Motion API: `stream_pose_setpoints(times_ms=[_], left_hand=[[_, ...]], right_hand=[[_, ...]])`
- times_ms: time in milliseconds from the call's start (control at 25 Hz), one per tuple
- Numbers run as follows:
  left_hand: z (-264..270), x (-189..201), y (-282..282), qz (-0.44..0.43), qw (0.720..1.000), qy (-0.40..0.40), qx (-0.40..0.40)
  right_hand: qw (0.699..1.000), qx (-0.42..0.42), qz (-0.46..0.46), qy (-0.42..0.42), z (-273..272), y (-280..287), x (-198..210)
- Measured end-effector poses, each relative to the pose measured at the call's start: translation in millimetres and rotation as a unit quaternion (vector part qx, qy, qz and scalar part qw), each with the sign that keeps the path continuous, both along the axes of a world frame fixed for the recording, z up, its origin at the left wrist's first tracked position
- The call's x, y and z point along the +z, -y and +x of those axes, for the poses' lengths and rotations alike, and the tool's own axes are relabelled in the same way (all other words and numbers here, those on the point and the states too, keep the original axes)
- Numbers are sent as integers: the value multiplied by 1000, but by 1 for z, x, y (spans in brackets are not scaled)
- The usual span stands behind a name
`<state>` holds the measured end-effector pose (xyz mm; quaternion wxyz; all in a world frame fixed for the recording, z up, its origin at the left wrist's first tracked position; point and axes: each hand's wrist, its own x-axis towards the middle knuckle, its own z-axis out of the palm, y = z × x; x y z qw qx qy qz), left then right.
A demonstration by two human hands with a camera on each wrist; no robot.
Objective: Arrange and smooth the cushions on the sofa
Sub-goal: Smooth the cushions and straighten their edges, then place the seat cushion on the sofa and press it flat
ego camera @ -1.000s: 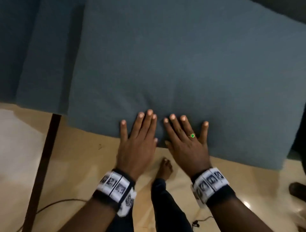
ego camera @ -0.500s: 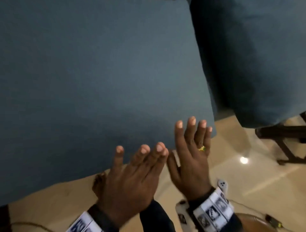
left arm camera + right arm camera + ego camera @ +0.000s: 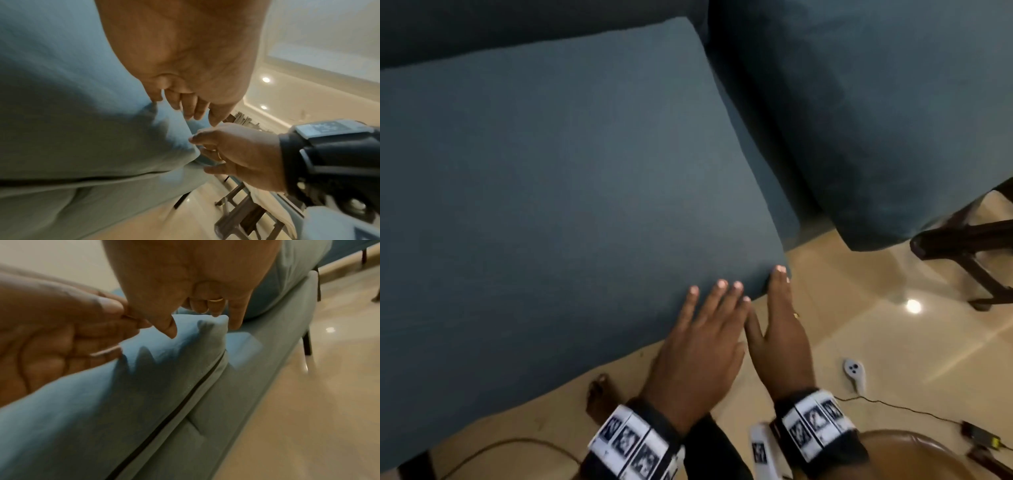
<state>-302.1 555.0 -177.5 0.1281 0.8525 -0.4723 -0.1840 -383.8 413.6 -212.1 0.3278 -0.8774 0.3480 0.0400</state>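
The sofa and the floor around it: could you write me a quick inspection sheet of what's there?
Surface: teal seat cushion lies flat on the sofa base, fabric smooth.
Job's things: second cushion sits beside it to the right, across a dark gap.
Clutter: small white controller on the tiled floor.
Hands: left hand flat, fingers straight on the cushion's front right corner; right hand edge-on at that corner, fingers straight.
Cables: thin black cable runs to a small dark box; another cord lower left.
Surroundings: dark wooden legs at right.
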Motion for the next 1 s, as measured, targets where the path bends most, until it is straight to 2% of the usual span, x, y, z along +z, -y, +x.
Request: stream_pose_setpoints(times_ms=[40, 80, 120, 160, 200, 240, 280, 320, 360, 400, 440, 520, 640, 840, 920, 1000], left_hand=[[-8, 6, -19, -38, 999, -29, -2], [-17, 8, -47, -37, 994, -102, 32], [-19, 11, -75, -15, 981, -171, 95], [-21, 6, -100, 1, 952, -240, 190], [-19, 2, -122, -24, 883, -326, 335], [-16, -2, -147, -62, 775, -398, 487], [-14, -6, -174, -83, 657, -437, 609], [-9, -3, -202, -91, 573, -430, 691], [-1, 2, -227, -102, 524, -404, 743], [4, 6, -250, -117, 500, -369, 775], [8, 9, -270, -135, 489, -350, 788], [16, 8, -290, -192, 483, -355, 777], [30, 27, -306, -217, 531, -312, 757], [32, 126, -336, -283, 569, -345, 691], [46, 167, -346, -300, 598, -335, 663], [67, 207, -345, -318, 602, -322, 658]], right_hand=[[999, -46, 23, 2, -11, -8, 7], [992, -101, 81, -7, -20, -20, 8], [973, -159, 165, -14, -18, -33, 14], [946, -203, 249, -29, -16, -46, 13], [928, -202, 310, -44, -8, -61, 10], [921, -166, 347, -61, 2, -76, 10], [909, -131, 386, -83, 12, -90, 11], [890, -123, 428, -99, 23, -104, 13], [871, -134, 461, -104, 37, -115, 16], [857, -153, 483, -96, 46, -126, 13], [850, -178, 489, -82, 55, -134, 14], [867, -214, 448, -46, 66, -143, 8], [899, -234, 371, -3, 70, -158, 28], [916, -200, 344, 52, 57, -162, 143], [919, -177, 343, 83, 66, -161, 200], [923, -151, 332, 123, 91, -159, 248]])
